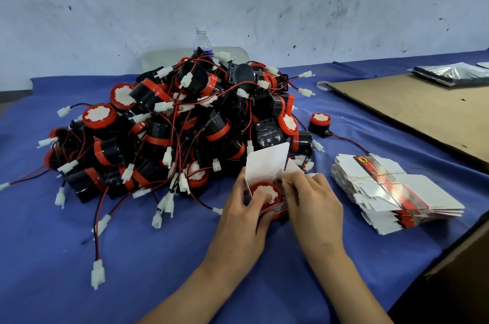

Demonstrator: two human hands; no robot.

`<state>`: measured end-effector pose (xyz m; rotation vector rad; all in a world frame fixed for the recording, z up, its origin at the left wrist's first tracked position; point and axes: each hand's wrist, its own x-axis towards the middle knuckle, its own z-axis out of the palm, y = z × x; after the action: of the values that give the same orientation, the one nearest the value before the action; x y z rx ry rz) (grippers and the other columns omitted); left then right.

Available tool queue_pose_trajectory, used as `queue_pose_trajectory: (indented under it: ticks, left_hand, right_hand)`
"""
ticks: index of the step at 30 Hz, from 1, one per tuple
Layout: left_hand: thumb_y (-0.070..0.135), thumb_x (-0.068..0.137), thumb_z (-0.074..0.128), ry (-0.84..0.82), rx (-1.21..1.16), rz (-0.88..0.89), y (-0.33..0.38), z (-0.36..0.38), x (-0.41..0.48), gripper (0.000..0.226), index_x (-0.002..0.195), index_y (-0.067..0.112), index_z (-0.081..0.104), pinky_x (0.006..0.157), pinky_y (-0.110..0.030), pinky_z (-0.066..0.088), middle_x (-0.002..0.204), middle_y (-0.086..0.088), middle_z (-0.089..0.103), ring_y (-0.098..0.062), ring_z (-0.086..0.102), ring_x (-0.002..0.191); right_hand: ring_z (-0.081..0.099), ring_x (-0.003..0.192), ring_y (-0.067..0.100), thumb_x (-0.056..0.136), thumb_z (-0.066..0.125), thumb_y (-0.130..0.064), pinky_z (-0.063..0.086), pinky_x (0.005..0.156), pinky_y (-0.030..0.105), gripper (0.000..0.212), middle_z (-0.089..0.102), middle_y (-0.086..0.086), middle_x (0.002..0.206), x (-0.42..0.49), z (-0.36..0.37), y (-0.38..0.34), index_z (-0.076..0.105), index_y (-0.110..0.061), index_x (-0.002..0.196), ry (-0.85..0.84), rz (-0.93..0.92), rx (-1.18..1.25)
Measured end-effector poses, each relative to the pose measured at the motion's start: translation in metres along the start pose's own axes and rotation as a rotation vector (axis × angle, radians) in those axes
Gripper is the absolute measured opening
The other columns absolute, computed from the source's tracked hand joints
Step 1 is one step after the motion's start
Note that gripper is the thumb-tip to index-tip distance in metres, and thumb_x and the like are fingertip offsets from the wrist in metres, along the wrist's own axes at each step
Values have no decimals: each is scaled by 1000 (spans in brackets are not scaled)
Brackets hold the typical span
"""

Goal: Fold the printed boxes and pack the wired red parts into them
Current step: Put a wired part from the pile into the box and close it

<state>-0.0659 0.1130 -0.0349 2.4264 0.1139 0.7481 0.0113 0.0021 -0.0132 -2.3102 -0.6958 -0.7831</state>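
Lower centre: our L hand [239, 207] grip wraps the box [267, 163], thumb on the red part [264, 187] inside. R hand [312, 199] grip pinches the side flap [292, 169], right of the part; we'd fold it leftwards.

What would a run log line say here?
step: packing | left hand grips open box | right hand pinches side flap | red part inside | flat-box stack nearby

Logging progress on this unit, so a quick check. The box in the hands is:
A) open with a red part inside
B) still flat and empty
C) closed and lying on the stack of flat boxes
A: the red part sits inside the printed box, whose white flap stands up, while the left hand and right hand hold it.
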Motion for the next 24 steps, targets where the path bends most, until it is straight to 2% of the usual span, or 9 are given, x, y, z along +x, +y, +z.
queue_pose_trajectory:
  ticks: [2, 4, 7, 9, 14, 16, 18, 21, 24]
  left_hand:
    - [17, 94, 60, -6, -30, 21, 0, 0, 1, 40, 129, 34, 50, 100, -31, 46, 154, 0, 23, -14, 41, 130]
    - [15, 94, 60, -25, -62, 30, 1, 0, 2, 75, 142, 56, 18, 107, -34, 41, 158, 3, 15, -12, 31, 139]
    - [20, 94, 61, 1, -83, 12, 2, 1, 2, 102, 138, 62, -20, 109, -15, 29, 156, 18, 16, 9, 23, 136]
    - [24, 94, 60, 3, -84, -23, 0, 2, 1, 101, 138, 52, -26, 104, -4, 22, 149, 26, 16, 21, 20, 128]
    - [28, 100, 46, -52, -10, -36, -6, 6, 0, 82, 135, 36, -28, 111, -9, 14, 160, 7, -10, -7, 7, 146]
    - [31, 101, 40, -84, 22, -51, -6, 5, -1, 75, 138, 36, -25, 111, -16, 23, 154, 11, -25, -9, 7, 147]
    - [30, 101, 39, -98, 94, -67, -6, 3, -1, 68, 149, 31, -10, 105, -22, 33, 152, 9, -30, -17, 14, 147]
    - [17, 99, 50, -44, 120, -24, -2, 1, 1, 53, 149, 21, 34, 109, -34, 39, 162, -7, -3, -24, 20, 146]
    - [14, 94, 59, 23, 96, -24, -1, -4, 1, 45, 138, 19, 52, 95, -36, 51, 151, -4, 27, -25, 50, 124]
  right_hand:
    - [58, 72, 27, 88, 67, -18, 38, 48, 30, 8, 59, 3, 74, 1, 0, 1, 65, -14, 95, -75, 89, 21]
    - [56, 72, 27, 89, 66, -18, 38, 48, 31, 5, 58, 3, 71, 1, 0, 2, 65, -13, 91, -76, 85, 23]
    - [52, 67, 26, 82, 74, -11, 39, 41, 32, 12, 61, 0, 64, 3, -1, 0, 65, -11, 74, -57, 3, -33]
    - [52, 74, 27, 83, 74, -15, 46, 46, 34, 3, 65, -1, 72, 5, -2, 2, 72, -12, 82, -86, -59, -59]
    - [31, 114, 18, 93, 40, -55, 46, 85, 35, 46, 42, -15, 133, 1, -1, 6, 70, -21, 98, -380, 20, -36]
    - [21, 128, 16, 91, 31, -60, 41, 96, 35, 55, 10, -28, 153, -1, -1, 10, 72, -24, 97, -374, -11, -32]
    - [19, 132, 17, 92, 35, -56, 37, 100, 33, 51, -3, -28, 154, -2, 1, 12, 73, -23, 98, -336, -26, 15]
    - [38, 124, 21, 95, 51, -38, 39, 93, 27, 35, 32, -10, 149, -9, 6, 8, 69, -12, 110, -263, 18, 112]
    - [54, 105, 22, 93, 57, -32, 48, 77, 29, 30, 55, -1, 120, -12, 6, 2, 67, -11, 113, -180, 49, 150]
